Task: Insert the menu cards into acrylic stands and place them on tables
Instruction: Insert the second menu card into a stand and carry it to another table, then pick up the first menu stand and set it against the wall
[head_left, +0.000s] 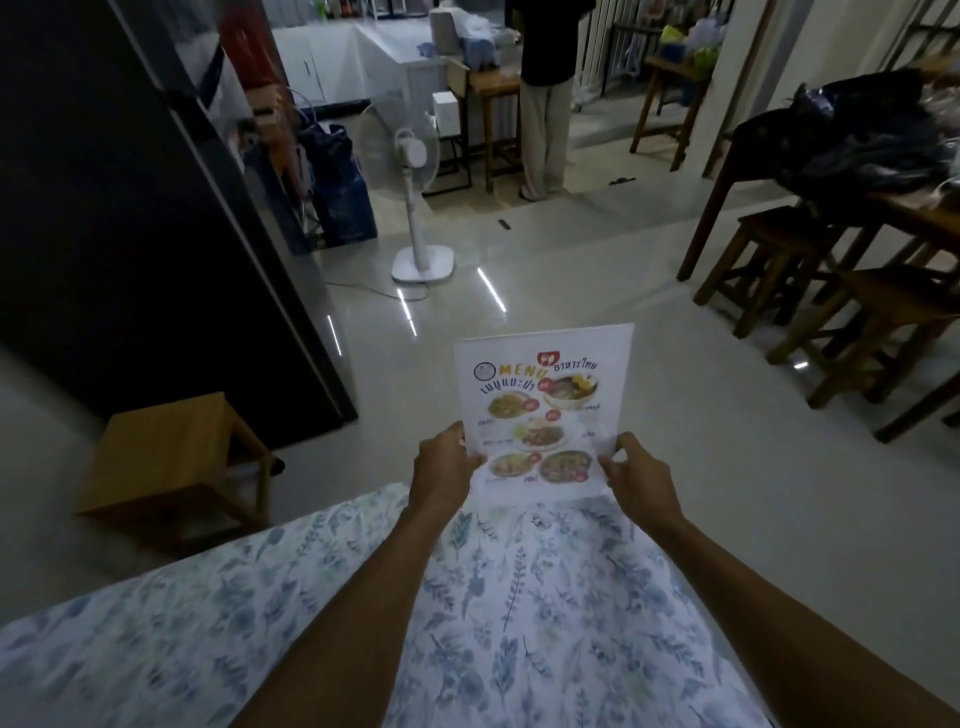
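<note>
A white menu card (545, 395) printed with food photos and the word MENU sits inside a clear acrylic stand, held upright in front of me above the floor. My left hand (444, 470) grips its lower left edge. My right hand (636, 473) grips the lower right edge. The stand's base is hidden behind my hands and my floral clothing.
A light wooden stool (171, 457) stands at the left beside a dark cabinet (130, 208). A white pedestal fan (415, 208) stands ahead. Dark wooden stools (857, 322) and a table (914, 208) with dark bags are at the right. A person (545, 104) stands far ahead.
</note>
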